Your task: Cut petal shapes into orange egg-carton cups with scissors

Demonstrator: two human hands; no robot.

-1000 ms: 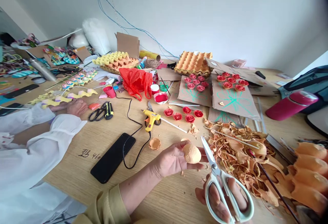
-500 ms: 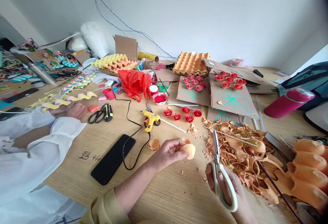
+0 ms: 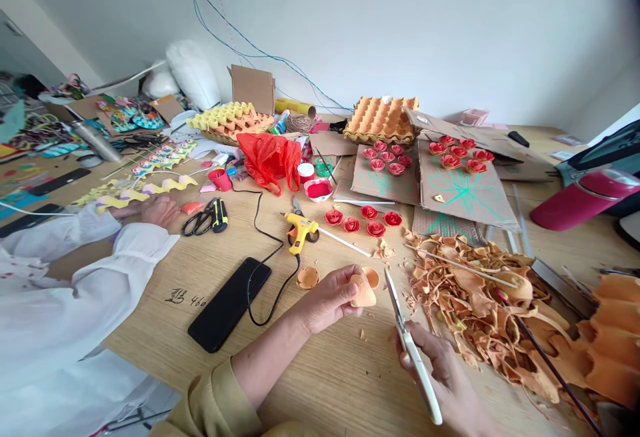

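Observation:
Pinched between the thumb and fingers of my left hand (image 3: pixel 331 298) is an orange egg-carton cup (image 3: pixel 364 292), its rounded side turned toward me. My right hand (image 3: pixel 436 364) grips white-handled scissors (image 3: pixel 407 337), blades pointing up and to the left, a short gap from the cup. Just behind the held cup, another orange cup (image 3: pixel 371 277) stands on the table. Left of my hand lies a cup cut into petals (image 3: pixel 308 278). Cut orange scraps (image 3: pixel 465 290) are heaped to the right of the scissors.
A yellow glue gun (image 3: pixel 301 232) and a black phone (image 3: pixel 230 304) lie to the left. Red paper roses (image 3: pixel 375 228) sit beyond my hands, more on cardboard (image 3: pixel 460 190). A pink bottle (image 3: pixel 583 200) lies right. At left, a co-worker's hand (image 3: pixel 159 210) rests near yellow carton strips.
My left hand has turned the cup, so its side tilts differently. The scissors have swung left, nearer the cup, and now show edge-on. The view has shifted slightly.

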